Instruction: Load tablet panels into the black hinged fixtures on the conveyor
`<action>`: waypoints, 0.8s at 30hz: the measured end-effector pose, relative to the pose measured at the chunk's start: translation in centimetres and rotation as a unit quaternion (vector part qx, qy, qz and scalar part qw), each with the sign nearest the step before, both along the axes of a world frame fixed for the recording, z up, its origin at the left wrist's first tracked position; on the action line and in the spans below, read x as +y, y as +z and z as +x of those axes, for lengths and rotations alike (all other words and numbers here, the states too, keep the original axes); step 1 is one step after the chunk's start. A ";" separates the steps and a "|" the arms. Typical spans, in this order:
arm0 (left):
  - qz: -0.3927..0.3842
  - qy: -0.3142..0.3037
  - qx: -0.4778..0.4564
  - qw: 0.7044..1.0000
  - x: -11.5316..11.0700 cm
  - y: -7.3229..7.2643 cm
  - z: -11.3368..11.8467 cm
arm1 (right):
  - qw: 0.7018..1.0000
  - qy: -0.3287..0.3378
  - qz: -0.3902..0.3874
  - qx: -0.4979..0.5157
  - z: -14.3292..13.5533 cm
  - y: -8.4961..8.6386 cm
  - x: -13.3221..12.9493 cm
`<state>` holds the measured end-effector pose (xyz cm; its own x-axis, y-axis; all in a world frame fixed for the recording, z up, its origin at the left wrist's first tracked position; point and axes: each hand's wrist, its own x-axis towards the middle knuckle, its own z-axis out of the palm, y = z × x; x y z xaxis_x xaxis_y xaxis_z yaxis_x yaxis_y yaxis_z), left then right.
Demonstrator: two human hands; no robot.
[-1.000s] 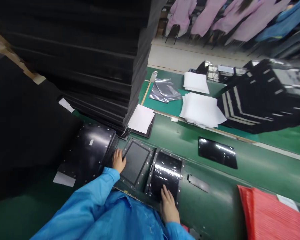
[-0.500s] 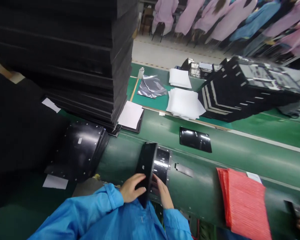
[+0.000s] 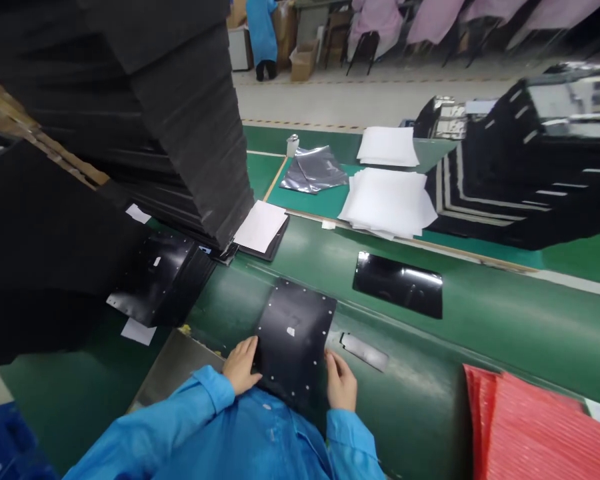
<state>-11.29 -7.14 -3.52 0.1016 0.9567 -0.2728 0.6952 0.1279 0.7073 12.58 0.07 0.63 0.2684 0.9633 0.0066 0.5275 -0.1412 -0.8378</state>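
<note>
A black panel with pale dots round its border and a small white label lies flat on the green work surface in front of me. My left hand rests at its left edge, thumb and fingers apart. At the panel's right edge is my right hand, its fingers bent and pressed together; whether they pinch the edge cannot be made out. Just right of the panel lies a flat grey metal piece. Further back is a glossy black screen.
Tall black stacks rise at the left, above similar dotted panels. White sheets and a silvery bag lie behind. Red wrap is at the right front, black trays at the right back. People sit beyond.
The black panel, held tilted up on edge before, now lies flat. My hands have moved apart to its two sides. The view has turned left.
</note>
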 end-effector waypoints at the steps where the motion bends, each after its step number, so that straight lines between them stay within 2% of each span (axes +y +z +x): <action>1: -0.030 0.016 0.013 0.999 0.1 -0.2 0.2 | 1.000 -0.002 0.012 -0.013 0.7 0.1 1.0; 5: -0.109 0.051 0.055 0.991 0.4 -1.0 0.8 | 0.994 0.048 0.047 -0.090 1.1 0.9 7.5; 7: -0.107 0.057 0.067 0.990 0.5 -1.2 1.0 | 0.983 0.090 0.065 -0.146 0.1 1.1 10.8; 9: -0.102 0.060 0.075 0.990 0.5 -1.0 1.0 | 0.973 0.106 0.079 -0.190 -0.9 1.1 12.9; 14: -0.091 0.050 0.089 0.991 0.7 -0.6 0.6 | 0.969 0.082 0.082 -0.219 -1.4 0.1 14.2; 18: -0.066 0.003 0.086 0.994 1.6 -0.9 0.3 | 0.965 0.068 0.075 -0.242 -0.9 0.0 14.8; 20: -0.048 -0.032 0.077 0.995 2.2 -0.5 -1.3 | 0.957 0.067 0.096 -0.267 -1.0 0.2 14.7; 21: -0.030 -0.047 0.071 0.996 2.6 0.0 -2.9 | 0.947 0.062 0.124 -0.288 -1.2 0.2 14.3; 23: 0.043 -0.046 0.049 0.997 3.5 1.6 -8.1 | 0.917 0.054 0.197 -0.343 -2.0 -0.1 12.9; 24: 0.095 -0.017 0.037 0.995 4.1 2.5 -11.6 | 0.899 0.058 0.229 -0.369 -2.8 -0.5 11.9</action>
